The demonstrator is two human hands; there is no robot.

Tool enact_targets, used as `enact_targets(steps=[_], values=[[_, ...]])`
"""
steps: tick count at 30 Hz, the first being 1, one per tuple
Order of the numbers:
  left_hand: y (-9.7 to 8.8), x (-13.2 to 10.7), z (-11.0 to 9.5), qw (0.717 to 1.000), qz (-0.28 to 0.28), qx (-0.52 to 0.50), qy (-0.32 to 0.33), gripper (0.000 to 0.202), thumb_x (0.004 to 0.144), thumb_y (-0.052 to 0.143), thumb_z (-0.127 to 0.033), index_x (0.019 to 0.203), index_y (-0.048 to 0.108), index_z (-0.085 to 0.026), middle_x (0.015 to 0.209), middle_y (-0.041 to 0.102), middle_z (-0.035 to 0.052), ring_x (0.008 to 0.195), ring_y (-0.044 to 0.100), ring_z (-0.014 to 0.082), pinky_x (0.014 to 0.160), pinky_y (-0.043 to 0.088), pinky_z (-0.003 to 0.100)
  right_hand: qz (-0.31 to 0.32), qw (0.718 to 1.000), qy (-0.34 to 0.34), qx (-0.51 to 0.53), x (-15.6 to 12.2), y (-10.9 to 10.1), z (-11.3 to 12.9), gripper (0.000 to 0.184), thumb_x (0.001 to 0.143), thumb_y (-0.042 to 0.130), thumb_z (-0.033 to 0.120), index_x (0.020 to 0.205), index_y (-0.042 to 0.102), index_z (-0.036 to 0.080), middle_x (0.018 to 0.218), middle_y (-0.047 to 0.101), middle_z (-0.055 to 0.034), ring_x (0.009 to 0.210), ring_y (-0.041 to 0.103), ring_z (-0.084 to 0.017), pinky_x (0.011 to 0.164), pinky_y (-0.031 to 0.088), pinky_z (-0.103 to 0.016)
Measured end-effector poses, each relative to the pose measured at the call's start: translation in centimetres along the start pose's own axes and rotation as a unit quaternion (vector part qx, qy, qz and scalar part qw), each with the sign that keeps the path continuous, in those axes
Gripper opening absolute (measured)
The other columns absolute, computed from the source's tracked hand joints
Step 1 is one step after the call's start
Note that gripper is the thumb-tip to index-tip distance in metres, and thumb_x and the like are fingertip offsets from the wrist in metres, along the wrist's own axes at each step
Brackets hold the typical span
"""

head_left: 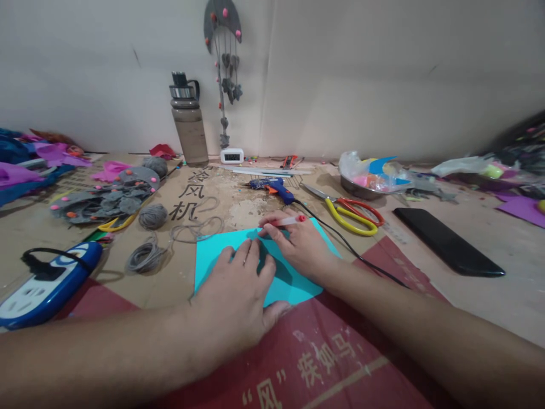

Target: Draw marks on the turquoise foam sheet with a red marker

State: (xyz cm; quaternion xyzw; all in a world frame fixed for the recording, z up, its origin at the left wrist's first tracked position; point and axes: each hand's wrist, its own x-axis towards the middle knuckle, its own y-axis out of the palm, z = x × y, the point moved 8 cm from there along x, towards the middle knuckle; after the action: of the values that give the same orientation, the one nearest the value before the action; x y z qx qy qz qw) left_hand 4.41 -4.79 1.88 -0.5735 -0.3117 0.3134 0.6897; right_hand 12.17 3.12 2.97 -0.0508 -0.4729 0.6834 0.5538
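Note:
A turquoise sheet of paper (213,255) lies flat on the cardboard-covered table in front of me. My left hand (236,295) rests palm down on the sheet, fingers stretched out and pressing it flat. My right hand (298,241) is closed around a pen with a red cap (289,220), its tip near the sheet's far edge. Both forearms reach in from the bottom of the view.
A blue glue gun (272,186) with a black cord, yellow and red scissors (351,215), a black phone (447,247), a metal bowl (355,190), grey yarn balls (153,216), grey felt pieces (102,199), a water bottle (188,122), a small clock (232,155) and a blue power strip (46,284) surround the sheet.

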Motion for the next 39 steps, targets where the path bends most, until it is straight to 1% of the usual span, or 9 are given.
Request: enact_targets(steps=[5, 8, 10, 13, 16, 22, 29, 34, 39], values=[[-0.2, 0.0, 0.0, 1.000, 0.004, 0.001, 0.003, 0.059, 0.090, 0.040, -0.056, 0.123, 0.054, -0.009, 0.131, 0.049, 0.0286, 0.121, 0.046, 0.0415, 0.090, 0.042, 0.053, -0.007, 1.000, 0.000, 0.022, 0.0, -0.2, 0.0, 0.026, 0.094, 0.044, 0.033, 0.089, 0.067, 0.021, 0.097, 0.071, -0.0048, 0.099, 0.063, -0.022, 0.088, 0.046, -0.040], [-0.6, -0.1, 0.0, 1.000, -0.017, 0.011, 0.005, 0.058, 0.090, 0.038, -0.058, 0.117, 0.058, -0.012, 0.128, 0.053, 0.0259, 0.117, 0.048, 0.0407, 0.086, 0.042, 0.053, -0.043, 0.997, 0.004, 0.062, 0.0, -1.0, -0.3, 0.028, 0.094, 0.044, 0.036, 0.087, 0.067, 0.022, 0.100, 0.071, -0.0049, 0.100, 0.062, -0.022, 0.091, 0.045, -0.041], [-0.8, -0.1, 0.0, 0.999, -0.027, 0.022, 0.004, 0.055, 0.090, 0.038, -0.058, 0.114, 0.060, -0.014, 0.124, 0.056, 0.0237, 0.112, 0.050, 0.0391, 0.082, 0.043, 0.052, -0.066, 0.992, 0.019, 0.106, 0.0, -1.4, -0.8, 0.028, 0.095, 0.044, 0.038, 0.089, 0.066, 0.022, 0.096, 0.071, -0.0050, 0.098, 0.063, -0.021, 0.090, 0.047, -0.040], [-0.9, -0.1, -0.1, 0.999, -0.029, 0.028, 0.012, 0.052, 0.090, 0.039, -0.055, 0.113, 0.061, -0.014, 0.120, 0.058, 0.0217, 0.107, 0.052, 0.0362, 0.080, 0.043, 0.049, -0.091, 0.981, 0.043, 0.165, 0.0, -1.7, -1.7, 0.025, 0.094, 0.044, 0.040, 0.097, 0.061, 0.022, 0.090, 0.070, -0.0041, 0.091, 0.066, -0.019, 0.086, 0.049, -0.037], [-0.8, 0.0, -0.3, 0.999, -0.025, 0.030, 0.018, 0.052, 0.090, 0.039, -0.054, 0.114, 0.061, -0.013, 0.119, 0.058, 0.0215, 0.105, 0.052, 0.0352, 0.081, 0.042, 0.049, -0.104, 0.976, 0.048, 0.186, 0.0, -1.8, -2.0, 0.024, 0.095, 0.044, 0.039, 0.097, 0.061, 0.021, 0.093, 0.069, -0.0046, 0.089, 0.066, -0.018, 0.085, 0.049, -0.035], [-0.6, 0.0, -0.2, 0.999, -0.022, 0.039, 0.017, 0.054, 0.091, 0.036, -0.056, 0.115, 0.060, -0.014, 0.122, 0.057, 0.0212, 0.106, 0.051, 0.0354, 0.081, 0.041, 0.049, -0.089, 0.978, 0.052, 0.179, 0.0, -1.6, -1.7, 0.023, 0.094, 0.046, 0.040, 0.096, 0.059, 0.021, 0.086, 0.069, -0.0031, 0.086, 0.066, -0.018, 0.086, 0.048, -0.036], [-0.5, 0.0, -0.1, 0.999, -0.009, 0.033, 0.013, 0.055, 0.092, 0.033, -0.055, 0.117, 0.059, -0.014, 0.125, 0.054, 0.0228, 0.107, 0.050, 0.0366, 0.079, 0.040, 0.051, -0.072, 0.981, 0.054, 0.170, 0.0, -1.3, -1.8, 0.026, 0.094, 0.045, 0.041, 0.097, 0.061, 0.022, 0.090, 0.070, -0.0047, 0.091, 0.065, -0.019, 0.086, 0.049, -0.037], [-0.5, 0.0, 0.0, 0.999, -0.003, 0.032, 0.006, 0.055, 0.091, 0.034, -0.056, 0.116, 0.059, -0.013, 0.124, 0.054, 0.0245, 0.106, 0.051, 0.0380, 0.078, 0.040, 0.052, -0.062, 0.992, 0.015, 0.111, 0.1, -1.4, -0.9, 0.034, 0.095, 0.043, 0.039, 0.082, 0.069, 0.022, 0.102, 0.069, -0.0052, 0.099, 0.062, -0.020, 0.089, 0.047, -0.038], [-0.5, 0.1, -0.1, 0.999, 0.003, 0.033, 0.006, 0.056, 0.091, 0.033, -0.056, 0.117, 0.058, -0.013, 0.125, 0.053, 0.0258, 0.105, 0.051, 0.0388, 0.076, 0.041, 0.053, -0.046, 0.996, -0.001, 0.072, 0.0, -1.2, -0.1, 0.029, 0.094, 0.044, 0.035, 0.084, 0.068, 0.023, 0.096, 0.070, -0.0036, 0.096, 0.062, -0.020, 0.091, 0.046, -0.039]])
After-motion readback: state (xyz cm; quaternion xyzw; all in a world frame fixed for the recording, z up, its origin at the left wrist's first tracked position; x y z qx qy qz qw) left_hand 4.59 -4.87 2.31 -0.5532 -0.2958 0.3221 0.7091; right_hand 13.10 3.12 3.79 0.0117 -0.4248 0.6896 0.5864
